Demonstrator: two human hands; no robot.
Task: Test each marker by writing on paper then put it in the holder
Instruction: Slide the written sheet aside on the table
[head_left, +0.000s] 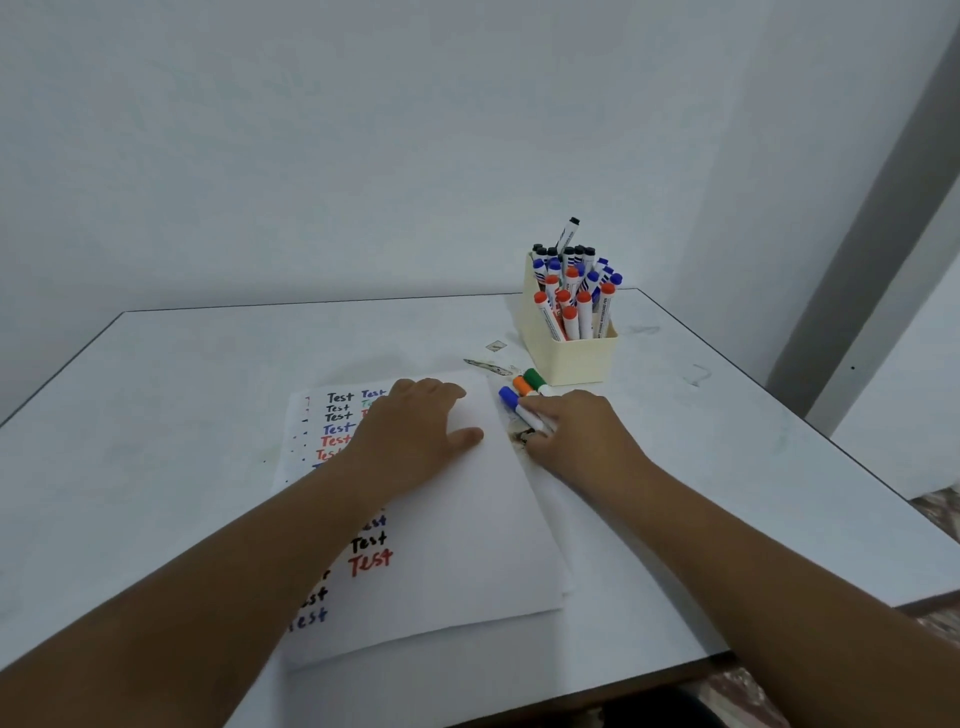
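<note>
1. A person's right hand (576, 431) grips a blue-capped marker (522, 410) just beside the paper (467, 545).
2. The left hand (415, 431) presses flat on the sheet, fingers spread.
3. Orange (521, 385) and green (535, 379) markers lie near the cream holder (571, 358), already crowded with pens, on the white table (208, 374).

A white table (727, 415) is seen, backed by a pale wall (363, 130). Small torn scraps (488, 365) are scattered just beyond the right hand, and faint smudges (698, 375) are seen farther to its right.
</note>
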